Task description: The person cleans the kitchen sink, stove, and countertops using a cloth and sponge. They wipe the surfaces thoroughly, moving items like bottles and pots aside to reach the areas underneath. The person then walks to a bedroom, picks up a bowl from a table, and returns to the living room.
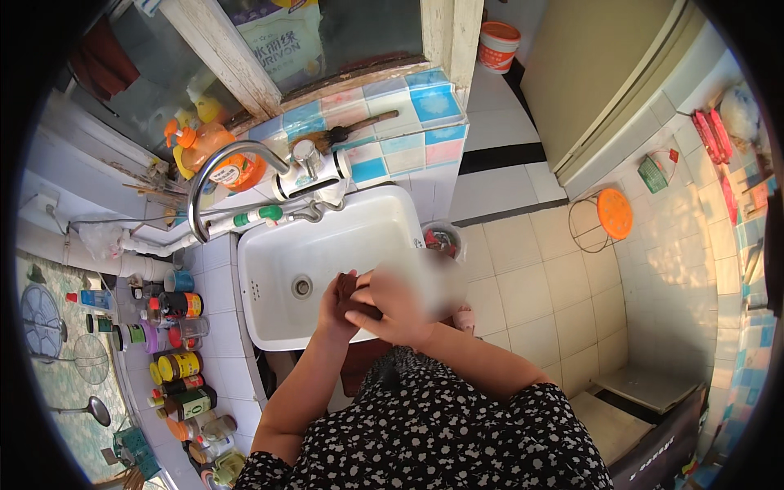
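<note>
Over the front right part of a white sink (375, 214), my two hands are pressed together. My left hand (331, 309) is cupped with its fingers curled upward. My right hand (398, 314) lies across it from the right, its fingers bent over the left palm, and a blurred patch covers part of it. Between the hands shows something dark reddish brown (349, 286); whether it is an object or shaded skin I cannot make out. The curved metal faucet (198, 192) stands behind the sink, its spout out over the left side. No running water shows.
An orange pump bottle (233, 167) and a brush (343, 131) sit on the tiled ledge behind. Several jars and bottles (175, 367) line the counter at left. Right of the sink stands a bin (445, 241); an orange stool (614, 214) is farther right.
</note>
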Demonstrator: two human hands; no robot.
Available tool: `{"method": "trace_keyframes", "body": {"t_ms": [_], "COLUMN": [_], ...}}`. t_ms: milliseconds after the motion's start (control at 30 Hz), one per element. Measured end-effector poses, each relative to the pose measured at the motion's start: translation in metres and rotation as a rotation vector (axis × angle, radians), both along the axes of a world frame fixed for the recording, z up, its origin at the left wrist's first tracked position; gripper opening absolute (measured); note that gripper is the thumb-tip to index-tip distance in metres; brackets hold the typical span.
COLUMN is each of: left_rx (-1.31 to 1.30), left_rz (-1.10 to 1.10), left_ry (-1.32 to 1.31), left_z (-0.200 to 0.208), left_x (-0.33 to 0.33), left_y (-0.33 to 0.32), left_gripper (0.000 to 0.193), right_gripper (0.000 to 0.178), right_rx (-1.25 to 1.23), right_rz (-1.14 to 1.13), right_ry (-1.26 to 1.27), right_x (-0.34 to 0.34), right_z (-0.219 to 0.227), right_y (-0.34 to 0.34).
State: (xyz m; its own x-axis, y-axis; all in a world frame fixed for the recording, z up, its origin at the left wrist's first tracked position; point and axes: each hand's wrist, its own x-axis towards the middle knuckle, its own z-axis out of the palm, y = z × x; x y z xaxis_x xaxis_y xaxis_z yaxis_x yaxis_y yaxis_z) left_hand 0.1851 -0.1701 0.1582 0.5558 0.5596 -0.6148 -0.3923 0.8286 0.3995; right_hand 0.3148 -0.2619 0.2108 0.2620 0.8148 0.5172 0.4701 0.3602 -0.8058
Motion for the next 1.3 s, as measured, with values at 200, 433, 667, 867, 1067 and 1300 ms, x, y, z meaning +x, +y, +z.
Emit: {"method": "trace_keyframes", "body": {"t_ms": [200,433,667,867,1067,1300], "left_rx": [0.102,0.193,0.196,0.374,0.519,0.892], "left_rz": [0.099,0.287,0.240,0.219,0.202,-0.331], "left_ry": [-0.169,0.069,-0.052,-0.041,0.223,0.195], "left_z": [0.016,0.070,0.095,0.101,0.093,0.100], "left_x": [0.021,0.061,0.039,0.018,0.001,0.000], "left_y": [0.011,-0.022,-0.007,0.003,0.007,-0.026], "left_gripper": [0.031,0.032,0.038,0.048,0.048,0.065], "right_gripper": [0.020,0.022,0.041,0.048,0.032,0.038], "right_rx": [0.111,-0.358,-0.591,-0.777,-0.650,-0.685], "right_rz": [0.021,-0.141,0.692,0.727,0.422,0.628], "right_ry": [-0.198,0.395,1.643,1.365,1.164,1.333], "right_x": [-0.007,0.050,0.062,0.083,0.106,0.091], "right_z": [0.028,-0.004,0.010,0.004,0.034,0.103], "right_y": [0.003,0.053,0.022,0.027,0.045,0.046]}}
